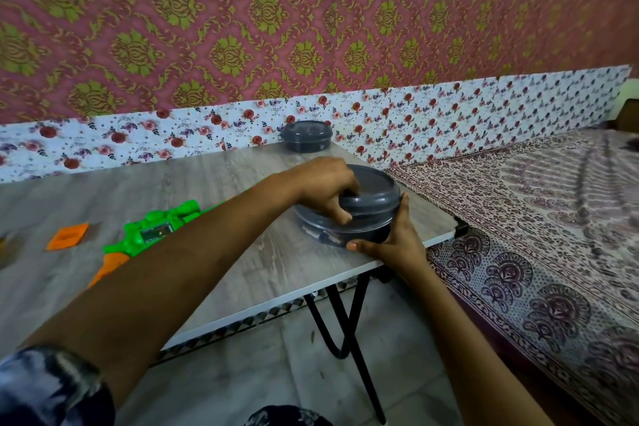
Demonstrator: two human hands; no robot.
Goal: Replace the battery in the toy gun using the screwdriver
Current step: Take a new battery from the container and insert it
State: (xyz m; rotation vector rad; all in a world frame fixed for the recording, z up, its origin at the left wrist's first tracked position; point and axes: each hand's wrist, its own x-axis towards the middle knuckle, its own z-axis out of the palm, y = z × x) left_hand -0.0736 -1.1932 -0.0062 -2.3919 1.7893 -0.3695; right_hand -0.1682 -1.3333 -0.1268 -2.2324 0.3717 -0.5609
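A grey wood-grain table point(242, 270) on black metal legs point(349, 322) is set against pink-and-green damask wallpaper point(311, 10). A floral strip point(449, 107) is seen behind it, a printed bedspread point(536, 218) to its right and pale tiles point(276, 373) beneath.

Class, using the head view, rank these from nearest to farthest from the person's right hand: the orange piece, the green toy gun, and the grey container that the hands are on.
1. Grey container: held by the right hand, at the right edge of the table.
2. Green toy gun: further left, mid-table.
3. Orange piece: farthest left.
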